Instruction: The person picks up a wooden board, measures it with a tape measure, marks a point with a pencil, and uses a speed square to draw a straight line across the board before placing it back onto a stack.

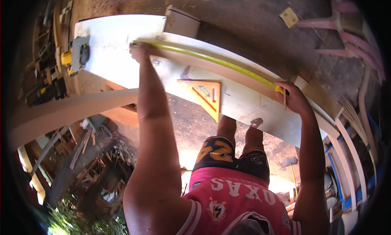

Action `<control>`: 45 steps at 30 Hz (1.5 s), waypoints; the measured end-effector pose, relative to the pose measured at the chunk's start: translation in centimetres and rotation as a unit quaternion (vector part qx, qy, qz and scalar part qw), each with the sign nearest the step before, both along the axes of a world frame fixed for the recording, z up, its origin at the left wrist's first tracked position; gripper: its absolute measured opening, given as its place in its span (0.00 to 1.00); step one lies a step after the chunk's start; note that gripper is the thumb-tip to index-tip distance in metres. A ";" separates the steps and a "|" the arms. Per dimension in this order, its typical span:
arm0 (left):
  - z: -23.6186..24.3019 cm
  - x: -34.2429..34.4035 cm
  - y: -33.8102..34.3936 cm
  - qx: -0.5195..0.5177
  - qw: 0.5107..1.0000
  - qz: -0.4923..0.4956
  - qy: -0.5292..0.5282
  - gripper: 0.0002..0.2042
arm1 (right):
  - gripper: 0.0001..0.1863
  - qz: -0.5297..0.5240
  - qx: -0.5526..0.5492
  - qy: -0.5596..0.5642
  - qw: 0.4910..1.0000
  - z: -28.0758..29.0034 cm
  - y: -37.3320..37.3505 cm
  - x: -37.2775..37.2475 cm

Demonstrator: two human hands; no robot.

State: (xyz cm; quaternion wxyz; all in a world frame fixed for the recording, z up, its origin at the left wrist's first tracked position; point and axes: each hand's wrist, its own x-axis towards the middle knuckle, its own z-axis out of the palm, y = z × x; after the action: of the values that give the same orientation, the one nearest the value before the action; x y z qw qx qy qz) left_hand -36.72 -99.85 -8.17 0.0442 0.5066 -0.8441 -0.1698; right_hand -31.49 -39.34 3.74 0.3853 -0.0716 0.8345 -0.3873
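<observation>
Yellow metal tape measure [211, 59]: we hold it along a brown wooden board [236, 77].
Left hand [139, 51]: closed at its end.
Right hand [292, 98]: gripping its case.
Orange triangular square [205, 104]: overhanging our white bench [110, 35].
Grey-and-yellow power saw [80, 53]: beyond our left.

The person wears a pink sleeveless jersey [244, 205] with bold white lettering, white-striped trim at armholes and neckline, a multicoloured crest [216, 209] and a small round patch [285, 217]. The black shorts [235, 163] bear gold numerals [220, 150] and a pale emblem [256, 158]. Left hand [139, 51] and right hand [292, 97] are bare.
</observation>
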 end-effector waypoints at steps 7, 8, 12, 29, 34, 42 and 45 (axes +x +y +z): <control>0.7 3.1 8.0 -0.101 0.971 -0.192 0.095 0.29 | 0.21 0.021 0.048 0.066 0.996 1.3 12.1 3.8; 1.5 3.5 10.5 -0.110 0.956 -0.240 0.130 0.28 | 0.21 0.004 0.065 0.067 0.996 1.5 14.3 4.4; 4.7 6.2 23.0 -0.068 0.885 -0.438 0.142 0.22 | 0.20 -0.007 0.074 0.058 0.996 1.7 23.3 7.5; 6.4 16.4 79.4 0.137 0.595 -0.781 0.130 0.22 | 0.20 -0.066 0.100 0.088 0.989 -1.3 57.0 17.6; 4.9 17.9 84.8 0.132 0.570 -0.802 0.122 0.21 | 0.20 -0.069 0.115 0.104 0.985 -2.4 59.7 18.3; 4.5 18.7 87.3 0.091 0.561 -0.810 0.142 0.23 | 0.19 -0.044 0.151 0.084 0.984 -1.4 59.7 17.8; 4.2 19.0 87.5 0.085 0.571 -0.801 0.161 0.23 | 0.19 -0.045 0.156 0.069 0.984 -1.7 59.7 17.9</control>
State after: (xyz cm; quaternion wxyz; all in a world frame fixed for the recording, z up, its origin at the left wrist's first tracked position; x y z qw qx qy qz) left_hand -17.69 -12.32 -3.96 -0.0178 -0.4101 -0.8658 -0.2860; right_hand -13.57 20.38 2.04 0.3158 0.0008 0.9115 -0.2634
